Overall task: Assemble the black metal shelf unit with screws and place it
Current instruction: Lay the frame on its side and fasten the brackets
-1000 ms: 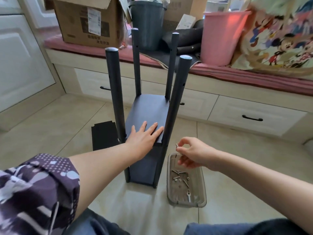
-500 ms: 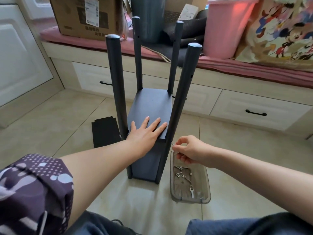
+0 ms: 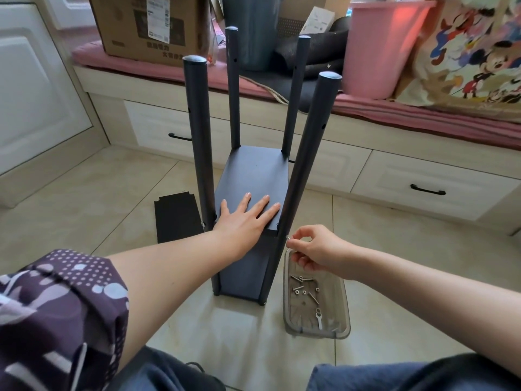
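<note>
The black metal shelf unit [image 3: 255, 170] stands on the floor tiles with its poles pointing up and a flat shelf panel between them. My left hand [image 3: 244, 217] lies flat, fingers straight, on the near end of that panel. My right hand [image 3: 314, 246] pinches a small silver screw [image 3: 287, 237] and holds its tip against the near right pole [image 3: 306, 165], just below the panel's corner. A clear plastic tray [image 3: 339, 327] with several screws, washers and a small wrench sits on the floor under my right wrist.
A loose black shelf panel [image 3: 176, 218] lies on the floor left of the unit. Behind it runs a drawer bench with a pink cushion [image 3: 423, 108] carrying a cardboard box [image 3: 149, 24], a dark bin and a pink bin [image 3: 377, 46]. My knees are at the bottom edge.
My right hand has lifted from above the tray and carried the screw left to the near right pole. My left hand stays flat on the panel. The camera has tilted and moved closer.
</note>
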{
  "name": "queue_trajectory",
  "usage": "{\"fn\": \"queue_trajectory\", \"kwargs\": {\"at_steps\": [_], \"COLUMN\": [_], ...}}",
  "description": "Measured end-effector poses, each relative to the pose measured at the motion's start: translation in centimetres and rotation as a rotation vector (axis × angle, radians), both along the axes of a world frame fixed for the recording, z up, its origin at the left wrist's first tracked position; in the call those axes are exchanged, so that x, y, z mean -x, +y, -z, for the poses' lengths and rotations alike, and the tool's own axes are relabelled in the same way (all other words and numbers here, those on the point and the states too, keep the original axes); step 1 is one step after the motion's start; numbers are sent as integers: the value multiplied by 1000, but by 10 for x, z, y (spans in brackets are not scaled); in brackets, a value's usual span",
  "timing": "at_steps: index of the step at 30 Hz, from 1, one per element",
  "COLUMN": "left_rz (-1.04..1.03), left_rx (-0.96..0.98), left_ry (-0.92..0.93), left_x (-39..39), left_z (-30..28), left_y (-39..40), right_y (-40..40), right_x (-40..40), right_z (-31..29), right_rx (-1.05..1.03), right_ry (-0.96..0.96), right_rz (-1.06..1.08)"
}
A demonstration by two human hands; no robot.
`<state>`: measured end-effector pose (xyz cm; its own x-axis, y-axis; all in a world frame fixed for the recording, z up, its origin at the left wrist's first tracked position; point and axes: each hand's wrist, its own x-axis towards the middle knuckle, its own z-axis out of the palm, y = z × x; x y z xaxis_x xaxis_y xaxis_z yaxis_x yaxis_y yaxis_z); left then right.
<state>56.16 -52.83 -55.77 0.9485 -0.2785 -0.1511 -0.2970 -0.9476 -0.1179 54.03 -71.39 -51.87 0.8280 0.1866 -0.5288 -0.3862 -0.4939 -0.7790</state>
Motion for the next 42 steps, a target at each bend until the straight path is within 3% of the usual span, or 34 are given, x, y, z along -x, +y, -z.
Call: {"fn": "queue_trajectory", "kwargs": {"at_steps": [6, 11, 22, 38, 42], "left_rz": [-1, 0, -1, -1, -13], "left_rx": [6, 5, 8, 15, 94], "left_ry": [-3, 5, 3, 8, 21], "left_x": [0, 2, 2, 4, 9], "left_z": [-1, -3, -3, -6, -13], "left_y": [-1, -1, -1, 0, -3], "right_y": [0, -7, -12, -14, -13], "right_x": [-1, -2, -12, -17, -18], "right_z": [3, 5, 16, 19, 17], "right_rx": [-52, -74, 184, 298, 230], "right_ry": [-8, 17, -361, -594, -643], "right_rz": [41, -73, -201, -220, -237]}}
